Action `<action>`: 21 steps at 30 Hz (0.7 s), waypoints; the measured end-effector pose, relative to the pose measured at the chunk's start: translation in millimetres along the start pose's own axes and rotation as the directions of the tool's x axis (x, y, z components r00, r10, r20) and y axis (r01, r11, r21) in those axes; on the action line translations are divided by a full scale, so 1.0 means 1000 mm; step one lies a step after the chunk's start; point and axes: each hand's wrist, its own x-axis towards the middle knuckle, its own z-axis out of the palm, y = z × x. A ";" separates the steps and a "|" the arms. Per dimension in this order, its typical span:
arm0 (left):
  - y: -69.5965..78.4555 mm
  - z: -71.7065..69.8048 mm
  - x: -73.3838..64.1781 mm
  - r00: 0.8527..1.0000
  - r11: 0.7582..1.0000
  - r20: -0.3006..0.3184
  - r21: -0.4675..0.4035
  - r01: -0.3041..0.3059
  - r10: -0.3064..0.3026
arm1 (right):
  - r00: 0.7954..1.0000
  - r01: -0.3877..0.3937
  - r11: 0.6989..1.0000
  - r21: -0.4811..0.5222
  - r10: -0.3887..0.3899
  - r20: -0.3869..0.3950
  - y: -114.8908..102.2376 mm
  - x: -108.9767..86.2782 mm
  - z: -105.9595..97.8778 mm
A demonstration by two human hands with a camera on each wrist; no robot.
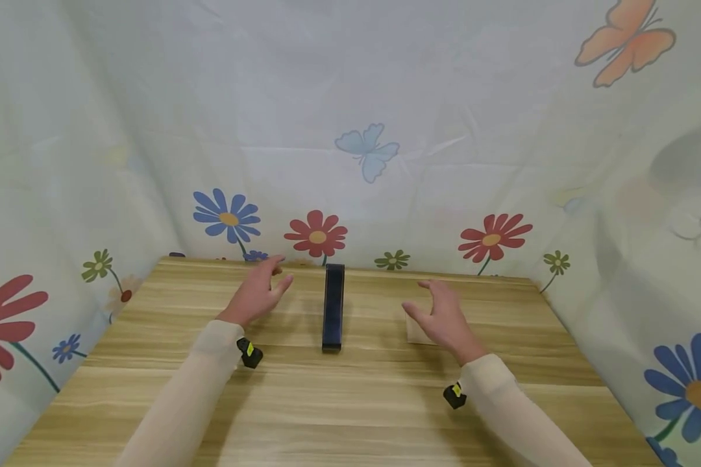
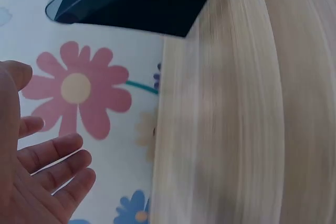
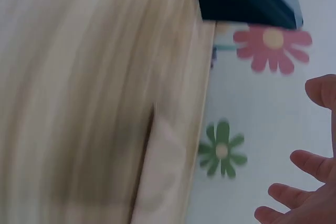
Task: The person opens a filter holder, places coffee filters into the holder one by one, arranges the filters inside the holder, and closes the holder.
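Observation:
A narrow dark blue box-like object [image 1: 333,308] stands on the table between the two hands. Its dark side [image 2: 152,3] shows at the top of the left wrist view. To its left, my left hand [image 1: 258,293] hovers with fingers spread and relaxed, apart from it and holding nothing. My right hand [image 1: 442,316] hovers on the other side, thumb and fingers apart, also holding nothing. Under the right hand lies a flat pale beige piece [image 3: 160,182], partly hidden by that hand in the head view; its material is hard to tell.
The wood-grain table [image 1: 304,415] ends at a back edge near the dark object. Behind and at both sides hangs a white curtain [image 1: 257,117] printed with flowers and butterflies. A small black camera [image 1: 249,353] sits at each wrist.

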 end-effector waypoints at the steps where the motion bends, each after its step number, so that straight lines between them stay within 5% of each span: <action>1: 0.001 0.003 0.001 1.000 1.000 0.003 -0.019 -0.002 0.002 | 1.000 -0.004 1.000 0.025 0.004 0.007 -0.005 0.000 0.005; 10: 0.016 0.031 0.012 0.995 0.994 0.092 -0.106 -0.030 0.040 | 0.992 -0.092 0.978 0.185 0.073 0.106 -0.045 -0.003 0.047; 21: 0.030 0.052 0.026 0.983 0.939 0.169 -0.320 0.129 -0.077 | 0.984 -0.124 0.970 0.211 0.093 0.149 -0.092 0.000 0.086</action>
